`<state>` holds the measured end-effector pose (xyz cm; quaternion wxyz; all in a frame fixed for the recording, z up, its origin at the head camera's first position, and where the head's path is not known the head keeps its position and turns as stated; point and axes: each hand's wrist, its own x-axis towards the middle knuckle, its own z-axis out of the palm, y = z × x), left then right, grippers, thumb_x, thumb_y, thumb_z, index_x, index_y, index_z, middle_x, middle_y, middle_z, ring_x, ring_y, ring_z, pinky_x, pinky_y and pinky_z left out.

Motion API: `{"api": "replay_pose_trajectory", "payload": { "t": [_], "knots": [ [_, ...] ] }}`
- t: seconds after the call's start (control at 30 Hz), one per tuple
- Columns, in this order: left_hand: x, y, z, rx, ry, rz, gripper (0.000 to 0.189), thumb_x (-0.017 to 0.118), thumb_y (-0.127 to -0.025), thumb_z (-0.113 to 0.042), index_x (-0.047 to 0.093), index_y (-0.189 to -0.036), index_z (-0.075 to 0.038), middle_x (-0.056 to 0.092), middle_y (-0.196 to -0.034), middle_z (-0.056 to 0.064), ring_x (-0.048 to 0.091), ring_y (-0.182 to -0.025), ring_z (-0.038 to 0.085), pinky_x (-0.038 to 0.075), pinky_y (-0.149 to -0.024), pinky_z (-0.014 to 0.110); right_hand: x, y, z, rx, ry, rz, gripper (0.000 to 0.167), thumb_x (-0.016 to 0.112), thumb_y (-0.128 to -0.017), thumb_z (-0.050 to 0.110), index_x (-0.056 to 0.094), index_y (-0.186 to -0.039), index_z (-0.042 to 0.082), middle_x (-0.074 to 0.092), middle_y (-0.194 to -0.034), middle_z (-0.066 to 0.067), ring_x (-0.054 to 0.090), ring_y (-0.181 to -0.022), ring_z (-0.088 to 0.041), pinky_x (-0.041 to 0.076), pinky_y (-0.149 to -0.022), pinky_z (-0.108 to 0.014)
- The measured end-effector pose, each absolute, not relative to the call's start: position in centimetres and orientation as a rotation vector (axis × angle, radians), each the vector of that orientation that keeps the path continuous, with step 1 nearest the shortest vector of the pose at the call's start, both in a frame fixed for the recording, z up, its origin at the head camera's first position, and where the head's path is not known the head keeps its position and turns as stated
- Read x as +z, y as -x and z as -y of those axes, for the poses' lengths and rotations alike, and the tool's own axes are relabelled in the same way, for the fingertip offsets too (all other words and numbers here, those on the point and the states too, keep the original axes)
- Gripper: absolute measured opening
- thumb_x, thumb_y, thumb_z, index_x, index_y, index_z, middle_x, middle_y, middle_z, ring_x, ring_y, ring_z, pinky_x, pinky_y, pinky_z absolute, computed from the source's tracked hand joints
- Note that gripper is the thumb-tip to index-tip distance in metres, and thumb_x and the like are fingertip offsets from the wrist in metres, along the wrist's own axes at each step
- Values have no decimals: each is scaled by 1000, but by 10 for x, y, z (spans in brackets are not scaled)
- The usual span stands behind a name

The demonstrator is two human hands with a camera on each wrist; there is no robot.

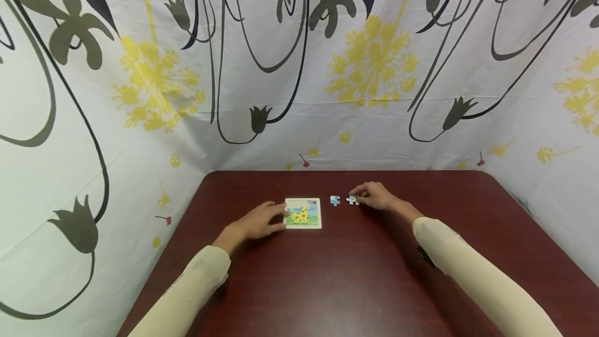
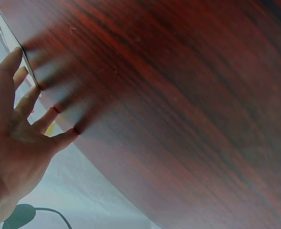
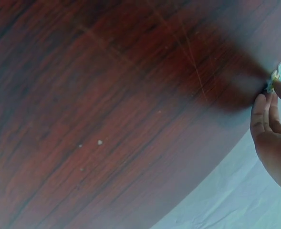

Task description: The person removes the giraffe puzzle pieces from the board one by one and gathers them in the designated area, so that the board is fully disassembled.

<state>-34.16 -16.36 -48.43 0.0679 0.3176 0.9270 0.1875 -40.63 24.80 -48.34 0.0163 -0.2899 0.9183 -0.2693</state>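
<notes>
A small white-framed jigsaw puzzle board (image 1: 320, 214) with a giraffe picture lies on the table. My left hand (image 1: 257, 220) rests at its left edge, fingers spread, and in the left wrist view its fingertips (image 2: 19, 51) line that edge. To the right of the board lies a loose blue puzzle piece (image 1: 335, 200). Farther right, my right hand (image 1: 376, 195) pinches a second puzzle piece (image 1: 352, 199), blue and yellow, between thumb and fingers. The right wrist view shows this piece close over the tabletop, partly covered by the thumb.
The dark red wooden table (image 1: 309, 280) has rounded far corners. A white curtain (image 1: 281, 87) with printed flowers hangs behind its far edge and along both sides.
</notes>
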Motion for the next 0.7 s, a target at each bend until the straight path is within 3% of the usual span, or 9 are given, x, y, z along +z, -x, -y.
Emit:
{"api": "replay_pose_trajectory", "payload": {
  "t": [0.47, 0.7],
  "knots": [
    [-486, 343, 163, 580, -976, -2782, 42, 65, -104, -35, 62, -143, -18, 39, -165, 8, 27, -153, 45, 27, -120, 63, -487, 406, -252, -849, 920, -2897, 20, 70, -96, 1, 75, -115, 0, 76, -109, -14, 73, -98, -29, 58, -85, -50],
    [-487, 344, 165, 582, -967, -2787, 42, 65, -104, -36, 62, -143, -18, 40, -165, 8, 28, -153, 45, 28, -119, 64, -484, 407, -249, -882, 890, -2885, 21, 70, -98, 3, 75, -118, 1, 76, -113, -14, 73, -102, -31, 58, -87, -50]
  ]
}}
